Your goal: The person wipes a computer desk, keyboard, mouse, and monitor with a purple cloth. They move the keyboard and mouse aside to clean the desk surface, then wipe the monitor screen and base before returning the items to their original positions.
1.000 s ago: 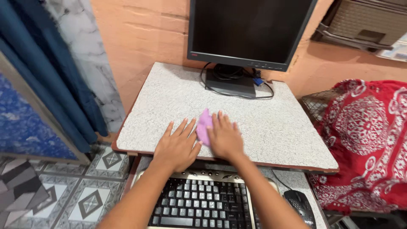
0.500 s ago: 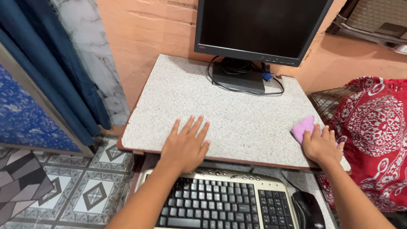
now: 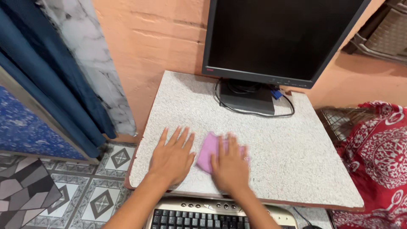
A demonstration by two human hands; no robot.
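Head view, single frame inspected. Left hand [image 3: 171, 157] found flat on the speckled grey desk [image 3: 296, 157], palm down, fingers spread wide and pointing toward the wall, holding nothing. Right hand [image 3: 230, 165] found just beside it, also palm down, pressed flat onto a pink cloth [image 3: 207, 153]; not gripped in a fist, merely pinned under the palm and fingers. Cloth seen lying on the near-left part of the desk, its left portion showing between the two hands, its right edge peeking out past the fingers. Slight blur noted on the right hand's fingers.

Black monitor [image 3: 282, 36] noted at the rear of the desk on its dark stand [image 3: 246, 98], with a looped black cable [image 3: 254, 113] and a blue connector [image 3: 276, 94] at the base. Keyboard [image 3: 212, 214] with black keys and pale frame noted on a lower tray beneath the desk's front edge, partly out of frame. Red patterned cloth [image 3: 381, 161] noted at right, draped beside a wire basket [image 3: 339, 121]. Blue curtain [image 3: 46, 76] noted at left against a marbled wall panel, patterned floor tiles [image 3: 101, 199] below. Peach wall [image 3: 161, 42] behind.
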